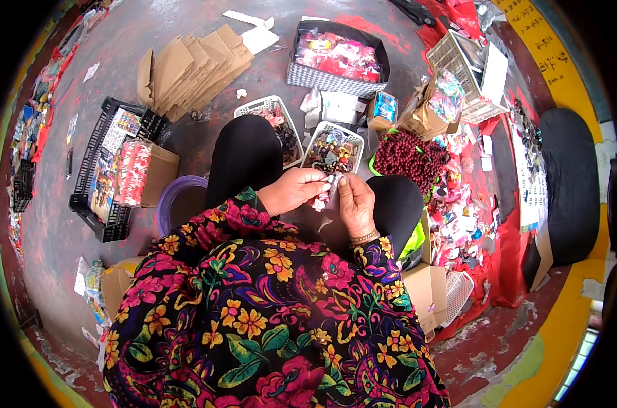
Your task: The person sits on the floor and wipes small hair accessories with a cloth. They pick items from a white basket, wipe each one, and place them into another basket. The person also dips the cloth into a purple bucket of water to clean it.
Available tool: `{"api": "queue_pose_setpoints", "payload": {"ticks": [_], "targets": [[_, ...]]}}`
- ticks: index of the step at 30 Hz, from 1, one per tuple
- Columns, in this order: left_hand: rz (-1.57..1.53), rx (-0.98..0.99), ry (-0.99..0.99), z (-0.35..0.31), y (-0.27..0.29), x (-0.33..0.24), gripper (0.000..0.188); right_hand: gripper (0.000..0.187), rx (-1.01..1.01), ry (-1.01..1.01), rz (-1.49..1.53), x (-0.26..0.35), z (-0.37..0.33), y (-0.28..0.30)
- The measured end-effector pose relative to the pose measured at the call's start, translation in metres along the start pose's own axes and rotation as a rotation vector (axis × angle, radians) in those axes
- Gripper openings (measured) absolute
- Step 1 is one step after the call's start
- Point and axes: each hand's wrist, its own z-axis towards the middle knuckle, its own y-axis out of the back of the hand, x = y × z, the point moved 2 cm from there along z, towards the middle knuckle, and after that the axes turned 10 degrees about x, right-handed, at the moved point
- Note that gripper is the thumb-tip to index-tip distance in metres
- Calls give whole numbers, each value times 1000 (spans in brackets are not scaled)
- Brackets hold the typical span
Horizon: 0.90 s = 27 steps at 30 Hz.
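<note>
Close together above my lap, both hands pinch at a small clear plastic bag [333, 192]. My left hand [288, 191] grips its left side between thumb and fingertips. My right hand [357, 208], with a bracelet at the wrist, holds the other side, thumb up. A small pink-and-white trinket [319, 202] shows below the left fingertips; whether it is inside the bag I cannot tell. Just beyond the hands stands a white basket [355, 139] of mixed small dark and coloured accessories. Left of it is another white basket [249, 107] with pinkish and dark pieces.
Dark red beads [410, 160] fill a green-rimmed container at my right knee. A patterned box [308, 76] of pink packets stands farther off. Flattened cardboard [193, 68], a black crate [98, 221] and a purple tub [164, 207] lie left; loose packets [461, 234] cover the right.
</note>
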Motion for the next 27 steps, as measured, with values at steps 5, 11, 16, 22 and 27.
{"api": "queue_pose_setpoints", "payload": {"ticks": [5,11,16,22,27], "targets": [[-51,-89,-104,0,0,3,20,16,7,-94,153,-21,-5,-4],[71,-122,-49,-4,11,0,20,17,-130,-139,622,-33,0,3],[515,-158,-52,-1,8,-1,13,17,89,146,-41,0,5,-9],[525,-181,-93,-1,-1,1,11,12,26,79,-254,8,2,-8],[204,-41,-58,-1,-9,-2,13,27,-30,-185,166,-31,-3,-10]]}}
